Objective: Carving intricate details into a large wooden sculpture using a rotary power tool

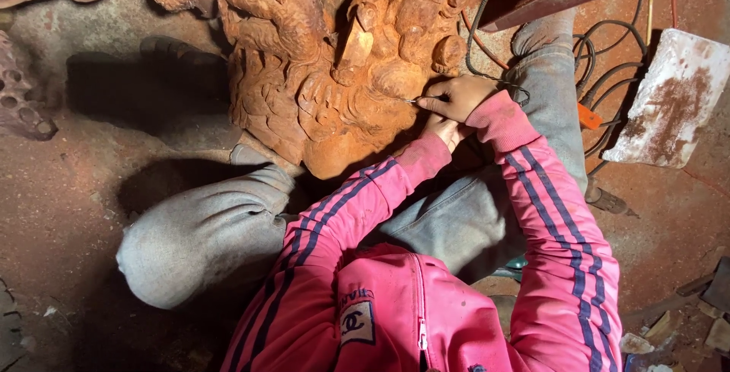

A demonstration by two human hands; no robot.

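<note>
Reddish-orange wood carving [334, 75] against a dust-red floor [76, 205].

The jacket sleeves [563, 265] are bright pink with dark navy stripes running lengthwise; the trousers [198, 235] are dusty grey; a white board [673, 98] carries rust-brown smears; black cables [608, 60] coil beside an orange tag [589, 117].

The left hand [447, 130] is mostly tucked under the right hand [455, 97], its grip unreadable. The thin tool [411, 101] shows only a sliver. The carved wood block [334, 60] runs past the top edge.
</note>
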